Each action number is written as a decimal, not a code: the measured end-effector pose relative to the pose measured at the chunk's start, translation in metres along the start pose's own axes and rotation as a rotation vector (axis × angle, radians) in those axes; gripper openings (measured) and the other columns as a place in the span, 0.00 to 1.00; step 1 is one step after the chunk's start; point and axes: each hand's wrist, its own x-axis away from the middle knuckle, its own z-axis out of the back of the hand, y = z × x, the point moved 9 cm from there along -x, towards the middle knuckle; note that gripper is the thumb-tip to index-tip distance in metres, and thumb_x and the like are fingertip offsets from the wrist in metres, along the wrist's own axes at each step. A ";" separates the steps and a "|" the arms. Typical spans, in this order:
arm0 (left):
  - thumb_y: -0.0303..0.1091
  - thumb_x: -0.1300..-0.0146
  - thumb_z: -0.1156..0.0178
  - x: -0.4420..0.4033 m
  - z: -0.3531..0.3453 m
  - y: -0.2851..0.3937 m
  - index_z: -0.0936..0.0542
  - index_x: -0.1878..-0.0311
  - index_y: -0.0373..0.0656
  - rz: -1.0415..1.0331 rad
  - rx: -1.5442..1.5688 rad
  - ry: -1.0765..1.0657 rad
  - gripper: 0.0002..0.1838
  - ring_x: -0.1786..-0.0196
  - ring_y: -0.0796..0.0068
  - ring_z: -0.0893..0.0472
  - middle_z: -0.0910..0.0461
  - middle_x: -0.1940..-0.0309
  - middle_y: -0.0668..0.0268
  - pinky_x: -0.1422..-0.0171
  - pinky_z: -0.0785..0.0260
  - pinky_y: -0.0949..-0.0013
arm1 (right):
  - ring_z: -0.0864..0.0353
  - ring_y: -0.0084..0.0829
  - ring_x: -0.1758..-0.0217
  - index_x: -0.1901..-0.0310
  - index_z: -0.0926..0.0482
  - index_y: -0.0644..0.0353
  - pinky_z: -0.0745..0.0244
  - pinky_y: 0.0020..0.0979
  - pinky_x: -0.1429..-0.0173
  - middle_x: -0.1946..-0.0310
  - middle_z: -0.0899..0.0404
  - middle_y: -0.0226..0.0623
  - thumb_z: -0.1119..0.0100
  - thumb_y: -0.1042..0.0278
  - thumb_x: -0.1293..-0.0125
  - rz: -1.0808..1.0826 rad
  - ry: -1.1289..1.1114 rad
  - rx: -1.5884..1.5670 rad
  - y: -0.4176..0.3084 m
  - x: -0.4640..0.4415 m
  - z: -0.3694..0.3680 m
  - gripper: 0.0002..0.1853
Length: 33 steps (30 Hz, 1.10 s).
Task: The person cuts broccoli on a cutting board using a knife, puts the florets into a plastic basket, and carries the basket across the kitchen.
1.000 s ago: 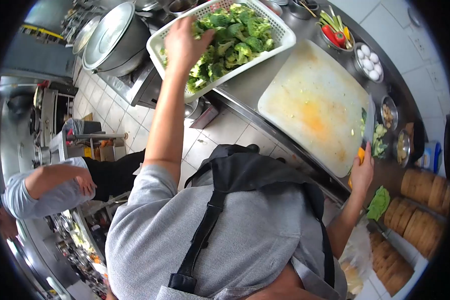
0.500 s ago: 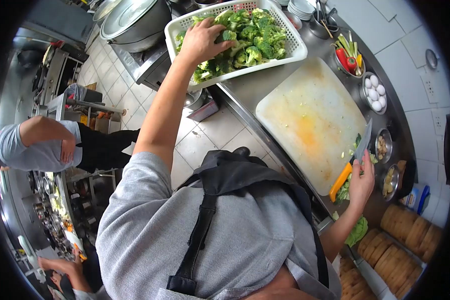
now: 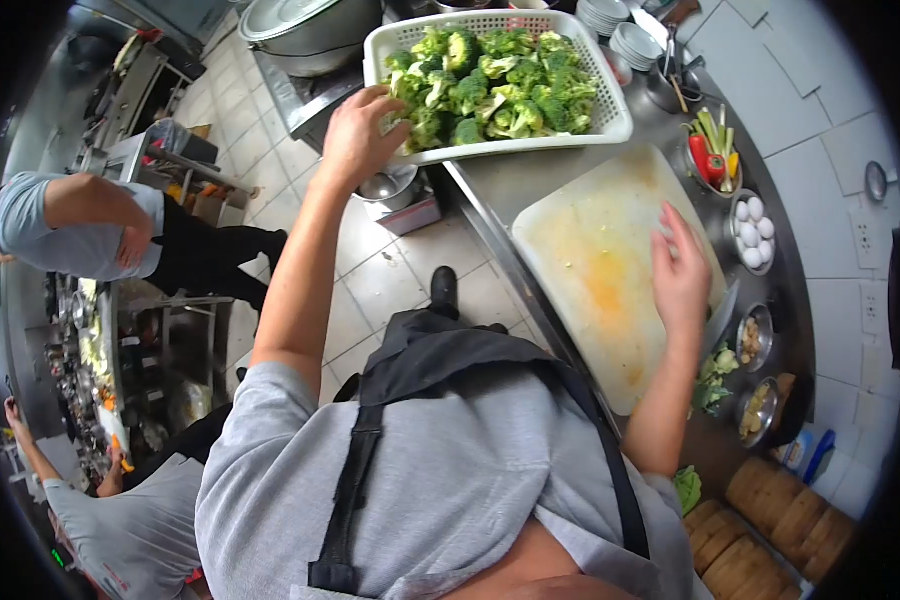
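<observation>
A white perforated plastic basket (image 3: 610, 135) full of cut broccoli (image 3: 490, 90) stands at the back of the counter. My left hand (image 3: 365, 135) is at its left rim, fingers curved and thumb apart, touching or close to the edge; I cannot see a firm grip. My right hand (image 3: 680, 265) is above the right part of the white cutting board (image 3: 580, 300), fingers apart and holding nothing. A knife (image 3: 722, 318) lies by the board's right edge, its blade showing and its handle hidden behind my right forearm. Broccoli leaves (image 3: 712, 380) lie beside it.
Along the counter's right side stand bowls of peppers (image 3: 708, 160), eggs (image 3: 754, 235) and chopped pieces (image 3: 755, 340). Bamboo steamers (image 3: 790, 500) are at the lower right. A large pot (image 3: 310, 50) is at the back left. Two people (image 3: 80, 225) are on the left.
My right hand has let go of the knife and moved over the board. My left hand has moved from the broccoli to the basket's left rim. The camera view has shifted.
</observation>
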 end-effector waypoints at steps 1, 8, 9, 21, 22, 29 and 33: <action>0.40 0.37 0.27 -0.001 0.001 -0.003 0.10 0.46 0.47 0.015 0.005 0.012 0.17 0.38 0.50 0.16 0.16 0.37 0.56 0.32 0.24 0.53 | 0.12 0.38 0.47 0.32 0.18 0.53 0.16 0.34 0.46 0.41 0.14 0.43 0.37 0.73 0.25 0.055 -0.005 -0.002 -0.018 -0.023 -0.012 0.22; 0.38 0.33 0.30 -0.029 0.006 -0.036 0.13 0.40 0.46 0.107 0.076 0.165 0.19 0.35 0.52 0.18 0.20 0.31 0.58 0.32 0.24 0.55 | 0.14 0.49 0.40 0.27 0.24 0.49 0.20 0.46 0.35 0.42 0.14 0.48 0.37 0.61 0.27 0.392 0.005 0.483 -0.060 -0.178 -0.120 0.28; 0.38 0.34 0.30 -0.032 0.003 -0.048 0.13 0.42 0.46 0.147 0.135 0.123 0.19 0.34 0.52 0.18 0.19 0.33 0.57 0.29 0.26 0.54 | 0.14 0.50 0.40 0.25 0.26 0.49 0.20 0.48 0.35 0.42 0.14 0.49 0.35 0.58 0.29 0.246 -0.145 0.561 -0.047 -0.193 -0.141 0.31; 0.36 0.28 0.32 -0.050 -0.043 -0.132 0.20 0.32 0.43 0.394 0.612 -0.042 0.24 0.40 0.67 0.16 0.16 0.41 0.58 0.34 0.24 0.60 | 0.12 0.31 0.60 0.43 0.11 0.54 0.19 0.35 0.51 0.60 0.09 0.36 0.29 0.38 0.32 -0.205 -0.427 -0.007 -0.053 -0.234 -0.168 0.28; 0.36 0.28 0.32 -0.049 -0.051 -0.134 0.21 0.30 0.42 0.454 0.705 -0.057 0.25 0.43 0.67 0.14 0.15 0.40 0.56 0.36 0.24 0.60 | 0.11 0.32 0.58 0.40 0.12 0.53 0.18 0.35 0.50 0.59 0.09 0.35 0.28 0.37 0.33 -0.056 -0.240 0.141 -0.072 -0.246 -0.162 0.30; 0.35 0.24 0.34 -0.050 -0.067 -0.129 0.28 0.24 0.40 0.468 0.799 -0.056 0.29 0.46 0.75 0.16 0.15 0.46 0.60 0.40 0.22 0.67 | 0.09 0.40 0.48 0.37 0.13 0.47 0.16 0.40 0.42 0.48 0.08 0.38 0.27 0.44 0.36 0.640 -0.182 0.529 -0.150 -0.266 -0.297 0.28; 0.37 0.27 0.30 -0.044 -0.066 -0.131 0.32 0.20 0.42 0.484 0.883 -0.056 0.36 0.42 0.69 0.15 0.17 0.40 0.55 0.40 0.20 0.65 | 0.10 0.32 0.58 0.43 0.11 0.50 0.17 0.36 0.49 0.60 0.08 0.31 0.26 0.45 0.36 0.083 -0.500 0.114 -0.122 -0.300 -0.279 0.24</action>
